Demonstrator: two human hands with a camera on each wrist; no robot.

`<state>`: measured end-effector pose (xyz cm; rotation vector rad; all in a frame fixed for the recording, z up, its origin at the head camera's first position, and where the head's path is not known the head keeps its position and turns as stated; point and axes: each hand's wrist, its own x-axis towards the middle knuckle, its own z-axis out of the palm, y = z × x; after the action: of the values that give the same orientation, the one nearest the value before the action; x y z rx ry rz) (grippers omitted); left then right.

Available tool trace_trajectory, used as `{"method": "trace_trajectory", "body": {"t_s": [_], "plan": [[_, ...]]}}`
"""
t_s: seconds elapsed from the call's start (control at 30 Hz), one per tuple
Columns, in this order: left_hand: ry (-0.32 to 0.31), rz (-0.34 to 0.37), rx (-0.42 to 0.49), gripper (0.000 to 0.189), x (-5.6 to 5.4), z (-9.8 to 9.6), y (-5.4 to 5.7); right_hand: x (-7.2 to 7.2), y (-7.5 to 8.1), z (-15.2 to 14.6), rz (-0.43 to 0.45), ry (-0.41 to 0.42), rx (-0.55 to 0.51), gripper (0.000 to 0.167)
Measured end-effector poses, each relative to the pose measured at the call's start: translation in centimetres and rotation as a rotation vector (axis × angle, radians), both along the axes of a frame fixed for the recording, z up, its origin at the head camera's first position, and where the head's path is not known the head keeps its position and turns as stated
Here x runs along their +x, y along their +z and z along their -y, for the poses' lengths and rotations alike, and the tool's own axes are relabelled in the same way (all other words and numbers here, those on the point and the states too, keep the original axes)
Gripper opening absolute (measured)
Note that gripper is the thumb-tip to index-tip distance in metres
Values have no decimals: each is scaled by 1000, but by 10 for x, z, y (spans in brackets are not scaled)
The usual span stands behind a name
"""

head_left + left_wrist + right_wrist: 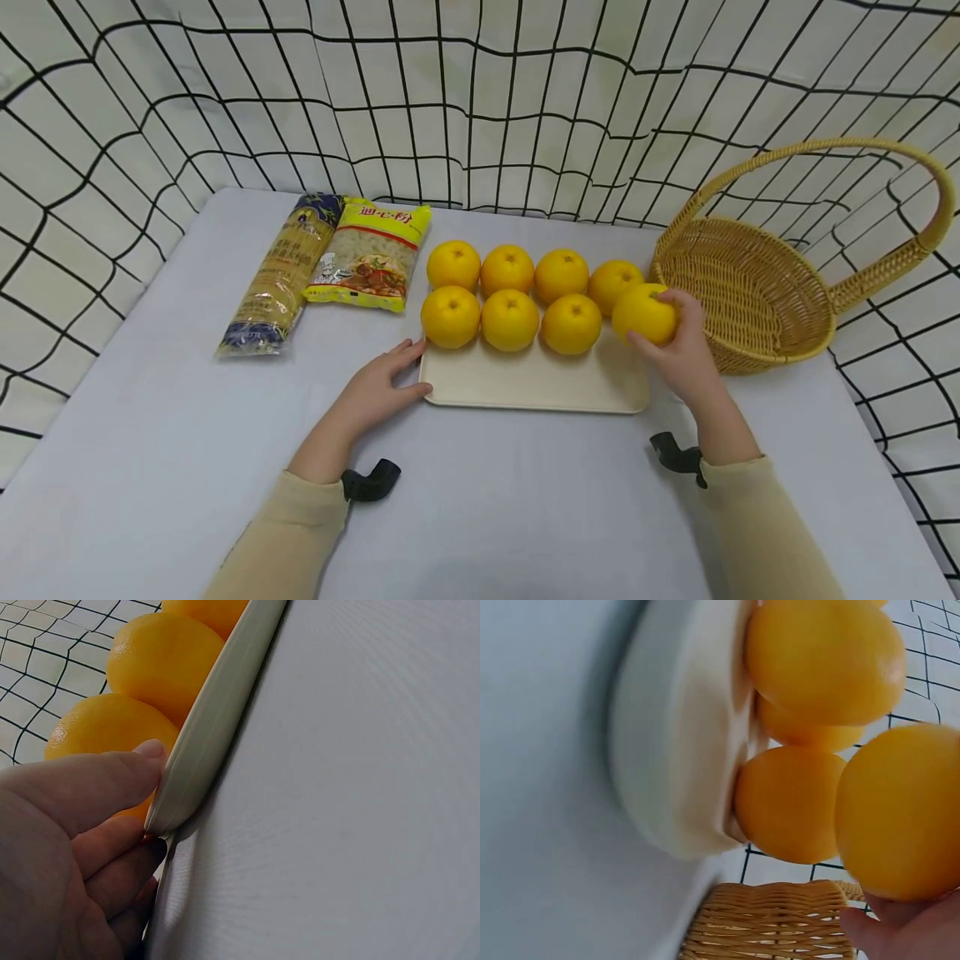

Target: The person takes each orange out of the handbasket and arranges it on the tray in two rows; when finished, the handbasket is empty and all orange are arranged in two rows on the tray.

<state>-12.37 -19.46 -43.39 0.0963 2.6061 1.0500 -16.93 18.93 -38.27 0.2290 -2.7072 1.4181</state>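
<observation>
My right hand (688,350) grips an orange (643,315) at the right end of a cream tray (525,387). In the right wrist view, this held orange (904,814) is raised off the tray, with fingertips (881,930) against its side. Several other oranges (510,320) sit on the tray in two rows. At the tray's left end, my left hand (378,387) holds the edge. The left wrist view shows its thumb (112,780) at the rim (199,750) and curled fingers below, partly hidden.
A wicker basket (750,287) with a tall handle stands just right of the tray. On the left lie a long pack of noodles (281,275) and a yellow bag (371,254). Black netting (517,108) closes off the back and sides of the white table (487,500).
</observation>
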Motion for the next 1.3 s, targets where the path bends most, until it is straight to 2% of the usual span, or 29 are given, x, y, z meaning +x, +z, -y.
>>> {"method": "trace_trajectory", "body": {"t_s": [0.13, 0.23, 0.47, 0.53, 0.67, 1.0, 1.3], "plan": [[3, 4, -2, 69, 0, 0, 0, 2, -6, 1, -18, -17, 33, 58], [1, 3, -2, 69, 0, 0, 0, 3, -10, 1, 17, -25, 33, 61], [-3, -2, 0, 69, -1, 0, 1, 3, -17, 0, 19, -10, 89, 90], [-1, 0, 2, 68, -1, -1, 1, 3, -18, -1, 27, -7, 109, 94], [-4, 3, -6, 68, -1, 0, 1, 1, -20, -1, 68, -14, 158, 92], [-2, -4, -11, 69, -1, 0, 0, -3, -23, 1, 162, -9, 176, 93], [1, 0, -11, 69, -1, -1, 0, -5, -28, 1, 151, 12, 203, 92]]}}
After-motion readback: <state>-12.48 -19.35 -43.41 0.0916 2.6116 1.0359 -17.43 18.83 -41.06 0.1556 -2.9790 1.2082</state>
